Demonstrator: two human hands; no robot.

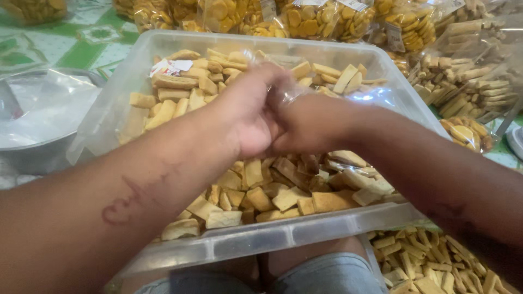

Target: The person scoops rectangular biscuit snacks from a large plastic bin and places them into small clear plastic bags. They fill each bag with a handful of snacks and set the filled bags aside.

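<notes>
Both hands meet at frame center, just above a clear plastic tub [283, 235] full of pale yellow biscuit pieces [261, 196]. Left hand [251, 111] comes in from lower left, fingers curled shut round a bit of thin clear plastic bag [294, 90] that bunches up at the knuckles. Right hand [310, 122] enters from lower right, pressed against the left; its fingers are tucked behind the left hand, so can't tell how far it's closed or what exactly it grips, tho it's touching the same bag. Bag sits between the 2 hands, over the tub's middle, slightly toward the far wall.

Tub rests on the person's lap; grey shorts [327, 275] show at bottom center. Biscuits fill it front to back, w/ a small scrap of white wrapper [170, 67] lying on them near the upper-left corner.

Left of frame: a metal bowl [38, 155] w/ a clear plastic sheet in it, on a green-and-white patterned mat [81, 46]. Top edge: a row of sealed bags of round yellow crackers [321, 19]. Right edge: bags of stick-shaped biscuits [468, 81]. Lower right corner: another container of loose biscuit sticks [430, 264].
</notes>
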